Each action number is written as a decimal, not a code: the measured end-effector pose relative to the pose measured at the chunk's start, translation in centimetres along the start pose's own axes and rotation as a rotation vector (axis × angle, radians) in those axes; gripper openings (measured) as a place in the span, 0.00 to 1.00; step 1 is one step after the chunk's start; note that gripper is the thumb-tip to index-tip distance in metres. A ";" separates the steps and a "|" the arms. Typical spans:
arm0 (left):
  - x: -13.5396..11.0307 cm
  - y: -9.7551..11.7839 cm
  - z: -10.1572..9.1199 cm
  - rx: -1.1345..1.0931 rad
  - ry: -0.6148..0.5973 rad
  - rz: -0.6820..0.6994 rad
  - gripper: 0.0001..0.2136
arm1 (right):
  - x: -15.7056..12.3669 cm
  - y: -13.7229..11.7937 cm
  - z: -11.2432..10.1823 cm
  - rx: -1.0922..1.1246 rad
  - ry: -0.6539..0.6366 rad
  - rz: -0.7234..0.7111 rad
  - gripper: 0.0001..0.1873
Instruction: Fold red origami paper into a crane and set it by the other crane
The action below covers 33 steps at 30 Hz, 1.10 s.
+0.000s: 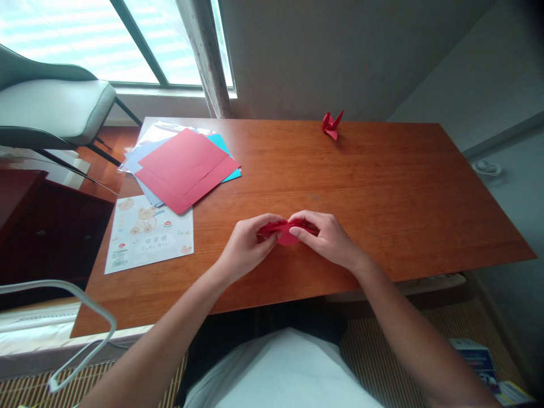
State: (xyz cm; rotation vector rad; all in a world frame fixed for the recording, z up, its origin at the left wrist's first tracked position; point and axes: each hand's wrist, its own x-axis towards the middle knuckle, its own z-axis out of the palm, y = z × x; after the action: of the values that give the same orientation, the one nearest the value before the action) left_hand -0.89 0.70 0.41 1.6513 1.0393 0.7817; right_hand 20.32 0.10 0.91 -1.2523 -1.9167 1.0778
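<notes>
Both hands pinch a small folded piece of red paper (285, 232) at the near middle of the brown wooden desk (382, 187).
The left hand (246, 246) and right hand (327, 238) each have their grip pressed onto the paper; a finished red paper crane (331, 124) stands at the far edge, well apart.
</notes>
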 end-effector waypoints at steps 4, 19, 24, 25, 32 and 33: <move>0.0 0.0 0.0 -0.001 0.014 0.006 0.10 | -0.1 0.2 0.3 -0.025 0.043 0.023 0.06; -0.3 -1.0 0.3 0.779 0.046 0.225 0.10 | 0.6 1.0 1.7 -0.465 0.152 -0.135 0.06; -0.8 -1.2 0.6 0.851 0.013 0.319 0.11 | -0.1 1.6 2.4 -0.556 0.199 -0.153 0.05; -0.8 -1.3 0.7 0.858 -0.008 0.343 0.10 | -0.3 1.6 2.4 -0.552 0.204 -0.153 0.06; -0.9 -1.3 0.8 0.874 -0.071 0.389 0.10 | -2.3 1.3 1.7 -0.508 0.203 -0.253 0.09; -0.8 -1.4 0.8 0.879 -0.073 0.393 0.10 | -2.6 1.3 1.5 -0.514 0.171 -0.287 0.10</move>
State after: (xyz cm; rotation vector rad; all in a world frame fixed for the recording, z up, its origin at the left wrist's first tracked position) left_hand -0.94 -0.18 -1.13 2.6702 1.0911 0.5140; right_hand 20.65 -2.49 -1.04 -1.2245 -2.2274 0.3268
